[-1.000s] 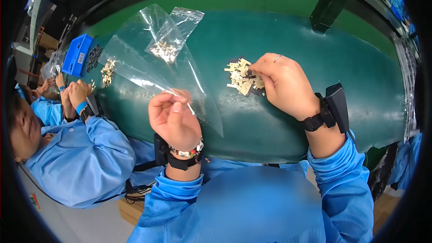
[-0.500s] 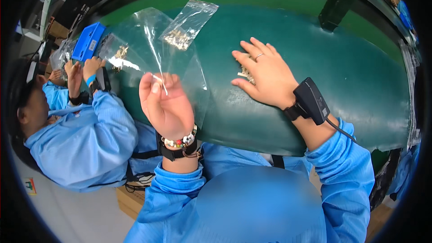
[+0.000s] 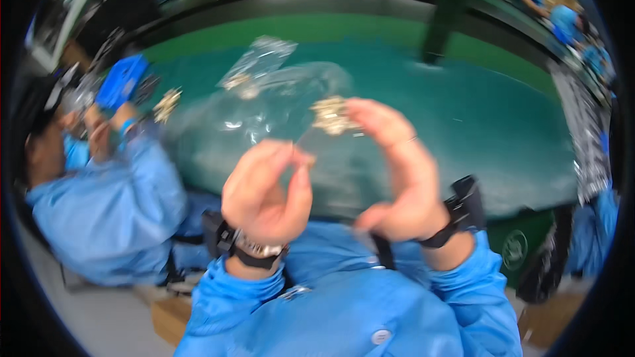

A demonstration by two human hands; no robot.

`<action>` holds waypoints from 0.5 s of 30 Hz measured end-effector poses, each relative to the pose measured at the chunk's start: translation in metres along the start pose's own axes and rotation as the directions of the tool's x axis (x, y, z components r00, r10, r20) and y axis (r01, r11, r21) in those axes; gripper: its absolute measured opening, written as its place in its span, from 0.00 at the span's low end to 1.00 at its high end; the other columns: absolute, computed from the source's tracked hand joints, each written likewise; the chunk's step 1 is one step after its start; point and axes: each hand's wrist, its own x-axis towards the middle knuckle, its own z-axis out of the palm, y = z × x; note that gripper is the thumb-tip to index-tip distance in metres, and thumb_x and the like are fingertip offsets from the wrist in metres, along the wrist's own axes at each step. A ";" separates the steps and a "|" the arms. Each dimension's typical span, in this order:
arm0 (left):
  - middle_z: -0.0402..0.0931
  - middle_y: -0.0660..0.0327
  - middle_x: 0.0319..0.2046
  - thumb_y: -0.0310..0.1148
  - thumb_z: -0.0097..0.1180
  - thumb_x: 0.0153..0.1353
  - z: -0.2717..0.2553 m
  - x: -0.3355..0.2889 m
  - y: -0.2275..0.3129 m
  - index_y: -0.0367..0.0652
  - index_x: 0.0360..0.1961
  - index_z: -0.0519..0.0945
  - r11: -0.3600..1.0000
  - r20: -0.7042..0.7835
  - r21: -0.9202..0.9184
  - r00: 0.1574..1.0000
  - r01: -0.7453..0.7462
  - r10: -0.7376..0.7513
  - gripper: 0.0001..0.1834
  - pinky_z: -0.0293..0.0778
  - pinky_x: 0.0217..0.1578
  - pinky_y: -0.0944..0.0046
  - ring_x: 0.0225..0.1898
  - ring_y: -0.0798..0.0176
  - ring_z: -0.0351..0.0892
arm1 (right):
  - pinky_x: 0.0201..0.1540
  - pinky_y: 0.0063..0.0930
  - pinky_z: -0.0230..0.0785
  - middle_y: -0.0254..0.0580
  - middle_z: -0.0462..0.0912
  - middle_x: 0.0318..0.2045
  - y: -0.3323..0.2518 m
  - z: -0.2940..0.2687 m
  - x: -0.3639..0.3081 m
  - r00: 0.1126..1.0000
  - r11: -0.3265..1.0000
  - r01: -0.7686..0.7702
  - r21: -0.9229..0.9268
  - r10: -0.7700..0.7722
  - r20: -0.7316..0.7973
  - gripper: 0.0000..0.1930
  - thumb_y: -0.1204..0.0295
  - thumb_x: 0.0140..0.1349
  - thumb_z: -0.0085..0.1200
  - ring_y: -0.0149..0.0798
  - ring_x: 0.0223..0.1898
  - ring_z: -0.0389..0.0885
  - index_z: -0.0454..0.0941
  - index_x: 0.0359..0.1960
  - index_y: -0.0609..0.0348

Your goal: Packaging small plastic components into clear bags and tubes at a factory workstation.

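My left hand (image 3: 268, 188) is closed in a pinch at the near edge of a large clear plastic bag (image 3: 264, 109), which lies spread over the green table. Blur hides the exact grip of the fingertips. A loose heap of small pale pieces (image 3: 331, 116) sits beside the bag's right side. At that heap are the fingertips of my right hand (image 3: 403, 172), its fingers curved and the thumb well apart. Whether the heap lies on the table or under the film I cannot tell. Farther back, a smaller clear bag (image 3: 258, 59) has similar pale pieces in it.
On the left a co-worker in a blue smock (image 3: 109, 205) works at the same table (image 3: 489, 139). Near that person are a blue bin (image 3: 122, 80) and another small pile of pale pieces (image 3: 167, 104). A dark green post (image 3: 446, 16) rises at the table's far side.
My right hand has drawn left and nearer, uncovering the pale heap, which is now closer to the bag. My left hand has shifted slightly right and down. The whole view has shifted and blurred.
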 end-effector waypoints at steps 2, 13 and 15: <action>0.77 0.52 0.29 0.11 0.53 0.47 0.017 0.003 0.014 0.36 0.46 0.76 0.999 0.132 0.049 0.991 -0.013 0.006 0.23 0.73 0.27 0.65 0.27 0.59 0.77 | 0.61 0.45 0.57 0.57 0.65 0.58 -0.018 -0.004 -0.007 0.998 0.969 -0.037 -0.245 0.049 0.046 0.41 0.58 0.44 0.69 0.57 0.60 0.63 0.64 0.59 0.64; 0.77 0.57 0.22 0.14 0.59 0.42 0.092 0.014 0.034 0.37 0.44 0.77 0.985 0.349 -0.173 0.934 -0.008 0.069 0.23 0.71 0.25 0.66 0.22 0.61 0.76 | 0.55 0.41 0.67 0.58 0.71 0.54 -0.064 -0.050 -0.074 0.954 0.800 -0.259 -0.541 0.126 -0.271 0.27 0.77 0.47 0.59 0.57 0.53 0.72 0.69 0.52 0.69; 0.77 0.59 0.21 0.14 0.60 0.39 0.098 0.016 0.039 0.39 0.43 0.77 0.983 0.347 -0.133 0.923 -0.130 0.169 0.25 0.71 0.24 0.65 0.20 0.59 0.75 | 0.56 0.43 0.66 0.62 0.69 0.55 -0.074 -0.050 -0.076 0.942 0.776 -0.286 -0.562 0.120 -0.314 0.22 0.78 0.47 0.55 0.60 0.55 0.70 0.71 0.48 0.71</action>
